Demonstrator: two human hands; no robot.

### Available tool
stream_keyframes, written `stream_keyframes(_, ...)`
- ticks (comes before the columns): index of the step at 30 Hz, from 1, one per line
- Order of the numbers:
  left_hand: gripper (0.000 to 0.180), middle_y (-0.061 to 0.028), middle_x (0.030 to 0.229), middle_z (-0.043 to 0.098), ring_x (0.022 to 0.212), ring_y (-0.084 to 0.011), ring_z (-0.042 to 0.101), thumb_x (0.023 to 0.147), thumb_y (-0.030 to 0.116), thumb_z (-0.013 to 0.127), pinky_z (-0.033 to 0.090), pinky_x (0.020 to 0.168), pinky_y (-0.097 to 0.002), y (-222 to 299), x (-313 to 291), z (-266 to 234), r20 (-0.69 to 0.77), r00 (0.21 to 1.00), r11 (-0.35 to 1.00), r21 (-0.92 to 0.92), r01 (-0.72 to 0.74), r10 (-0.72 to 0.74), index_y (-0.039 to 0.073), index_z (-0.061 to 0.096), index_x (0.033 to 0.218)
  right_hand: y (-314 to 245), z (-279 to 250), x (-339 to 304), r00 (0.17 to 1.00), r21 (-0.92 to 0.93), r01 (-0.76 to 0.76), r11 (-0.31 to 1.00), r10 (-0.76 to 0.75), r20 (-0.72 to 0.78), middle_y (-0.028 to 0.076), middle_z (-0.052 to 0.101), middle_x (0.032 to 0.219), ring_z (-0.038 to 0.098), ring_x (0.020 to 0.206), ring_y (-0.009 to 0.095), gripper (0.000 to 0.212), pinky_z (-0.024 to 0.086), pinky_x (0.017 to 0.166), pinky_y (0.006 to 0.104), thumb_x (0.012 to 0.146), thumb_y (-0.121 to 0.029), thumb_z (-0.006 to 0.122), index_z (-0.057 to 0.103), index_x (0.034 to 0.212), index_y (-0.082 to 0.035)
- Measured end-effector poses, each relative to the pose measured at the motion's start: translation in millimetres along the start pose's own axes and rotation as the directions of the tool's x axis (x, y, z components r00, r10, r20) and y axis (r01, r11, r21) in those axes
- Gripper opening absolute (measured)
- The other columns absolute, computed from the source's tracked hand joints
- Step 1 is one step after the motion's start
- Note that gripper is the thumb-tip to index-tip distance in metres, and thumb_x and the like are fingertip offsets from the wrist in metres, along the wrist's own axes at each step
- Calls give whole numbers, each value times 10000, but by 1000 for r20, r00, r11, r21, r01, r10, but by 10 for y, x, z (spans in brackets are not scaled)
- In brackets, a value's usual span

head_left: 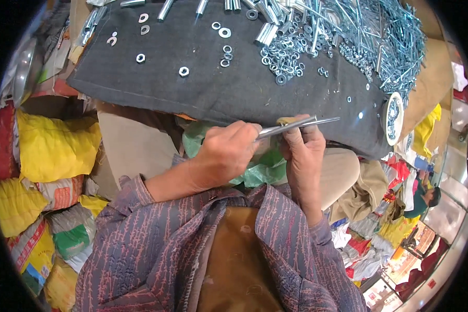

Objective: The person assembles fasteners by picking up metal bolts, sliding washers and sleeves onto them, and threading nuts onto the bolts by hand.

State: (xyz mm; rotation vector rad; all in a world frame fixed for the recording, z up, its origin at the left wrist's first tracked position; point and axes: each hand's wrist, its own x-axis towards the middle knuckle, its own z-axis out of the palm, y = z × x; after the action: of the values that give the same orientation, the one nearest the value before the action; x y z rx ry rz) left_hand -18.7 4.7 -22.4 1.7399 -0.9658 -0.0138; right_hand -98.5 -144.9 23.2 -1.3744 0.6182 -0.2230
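My left hand (222,152) is closed round one end of a silver metal tube (272,131), held just off the near edge of the dark cloth. A thin pointed metal rod (328,120) lies in line with the tube and sticks out to the right past my fingers. With thumb and fingertips, my right hand (306,156) pinches around the tube's far part. Whether the rod sits inside the tube or beside it, I cannot tell. Loose hex nuts (184,72) and flat washers (224,33) lie on the cloth beyond my hands.
Dark cloth (114,78) covers the work surface. A heap of long thin screws or rods (400,47) fills its far right, beside piled ring washers (283,60) and short tubes (265,34). A white bowl (394,119) of small parts sits at right. Yellow sacks (57,145) stand at left.
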Motion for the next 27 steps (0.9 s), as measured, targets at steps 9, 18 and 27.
stream_keyframes(9, 149, -32, 660, 596, 537, -45, 463, 905, 127, 587, 379, 491, -229, -18, 146, -208, 305, 834, 632, -548, 548, -459, 3, 592, 987, 12, -215, -58, 983, -275, 164, 947, -135, 122, 5, 547, 791, 466, 608, 73, 209, 354, 538, 199, 870, -166, 665, 635, 984, 6)
stream_keyframes(18, 209, -9, 662, 590, 502, -12, 393, 971, 168, 470, 316, 456, -189, 19, 106, -130, 434, 727, 309, -700, 644, -533, 3, 586, 1025, -174, -33, 435, 872, -661, 421, 621, -478, 105, 80, 597, 805, 610, 722, 183, 255, 481, 656, 291, 750, -38, 693, 669, 1002, -60)
stream_keyframes(27, 207, -8, 654, 582, 517, -17, 426, 969, 153, 481, 341, 465, -190, -13, 92, -135, 402, 749, 384, -673, 632, -527, -15, 593, 1018, -46, -7, 741, 784, -807, 459, 371, -597, 171, 112, 577, 810, 604, 746, 273, 109, 480, 656, 340, 790, -39, 656, 583, 870, -44)
